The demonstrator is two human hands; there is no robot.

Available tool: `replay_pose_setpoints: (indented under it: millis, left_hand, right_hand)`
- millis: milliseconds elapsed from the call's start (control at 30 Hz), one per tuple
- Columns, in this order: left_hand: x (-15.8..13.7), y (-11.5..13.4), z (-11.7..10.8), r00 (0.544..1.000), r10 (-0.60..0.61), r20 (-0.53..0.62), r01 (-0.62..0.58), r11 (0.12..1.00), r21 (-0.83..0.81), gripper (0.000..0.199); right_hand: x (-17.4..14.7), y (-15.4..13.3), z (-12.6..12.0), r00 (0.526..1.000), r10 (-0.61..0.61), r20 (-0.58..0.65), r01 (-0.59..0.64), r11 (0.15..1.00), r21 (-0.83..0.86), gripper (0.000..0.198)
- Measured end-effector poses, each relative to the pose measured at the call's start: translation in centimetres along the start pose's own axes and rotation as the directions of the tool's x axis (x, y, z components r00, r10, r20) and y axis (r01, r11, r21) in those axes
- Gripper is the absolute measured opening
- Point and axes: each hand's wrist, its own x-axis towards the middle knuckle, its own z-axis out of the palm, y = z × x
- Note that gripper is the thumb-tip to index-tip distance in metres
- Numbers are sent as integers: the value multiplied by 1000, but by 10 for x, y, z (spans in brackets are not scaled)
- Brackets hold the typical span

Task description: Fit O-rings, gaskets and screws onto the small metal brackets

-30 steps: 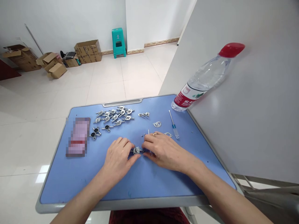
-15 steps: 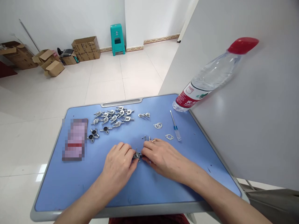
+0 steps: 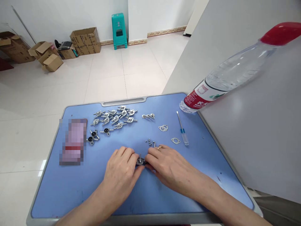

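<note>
Between my two hands is a small metal valve-like fitting [image 3: 140,161] with a flanged plate and a thin pin standing up from it. My left hand [image 3: 123,168] pinches it from the left. From the right, the fingers of my right hand [image 3: 168,161] close on its other side; their tips are partly hidden. Several tiny screws [image 3: 149,142] lie just beyond my right fingers. Farther right are a loose oval metal plate [image 3: 175,141] with a hole, overlapping plates [image 3: 163,128] and a screwdriver [image 3: 182,128] with a clear handle.
Several similar metal fittings [image 3: 115,118] cluster at the back of the blue table [image 3: 94,188]. Some fittings with black discs [image 3: 106,131] sit nearer. Small metal parts [image 3: 148,116] lie beside the cluster. A blurred flat pink object [image 3: 73,138] is at left, a water bottle [image 3: 207,91] at back right.
The view has shifted slightly, so the bottle looks larger and farther right. Both hands stay on the fitting, and its flanged plate now shows more plainly between the fingers.
</note>
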Motion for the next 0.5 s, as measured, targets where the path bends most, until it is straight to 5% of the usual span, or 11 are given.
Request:
replay_pose_setpoints:
  millis: [500]
  left_hand:
    - [-1, -3, 2, 999, 49, 4, -49, 999, -7, 8]
  right_hand:
    - [-1, -2, 2, 1000, 18, 6, -18, 999, 31, 20]
